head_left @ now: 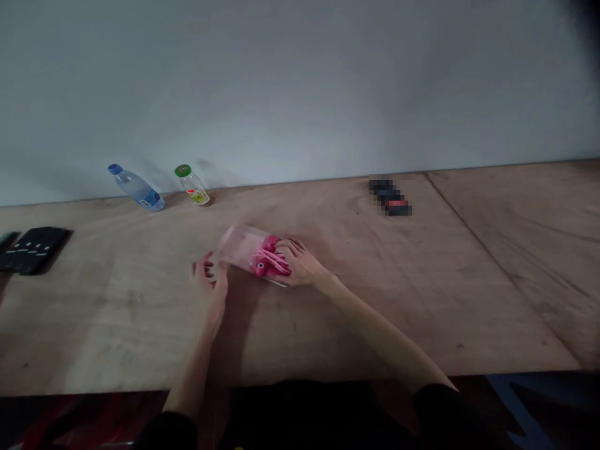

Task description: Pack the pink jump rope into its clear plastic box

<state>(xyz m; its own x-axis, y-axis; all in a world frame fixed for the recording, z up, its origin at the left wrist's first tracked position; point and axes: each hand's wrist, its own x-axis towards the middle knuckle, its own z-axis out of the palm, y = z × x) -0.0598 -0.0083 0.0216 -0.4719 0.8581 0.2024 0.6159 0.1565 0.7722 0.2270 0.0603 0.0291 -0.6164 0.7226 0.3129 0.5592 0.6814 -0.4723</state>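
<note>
In the middle of the table lies a clear pinkish plastic bag (241, 245). At its right end is a bundled pink skipping rope (268, 256), with pale pink cord and darker pink rounded handles. My right hand (300, 262) is closed over that end, its fingers curled on the rope; whether the rope is inside the bag or on top I cannot tell. Beside the bag's left end, my left hand (210, 284) has its fingers apart, slightly blurred. It is close to the bag's edge, and I see nothing held in it.
A blue-capped water bottle (138, 189) and a green-lidded glass jar (193, 187) stand at the back left by the wall (300, 94). A black flat case (35, 250) lies far left. A pixelated dark object (390, 197) sits back right on the wooden table (375, 250).
</note>
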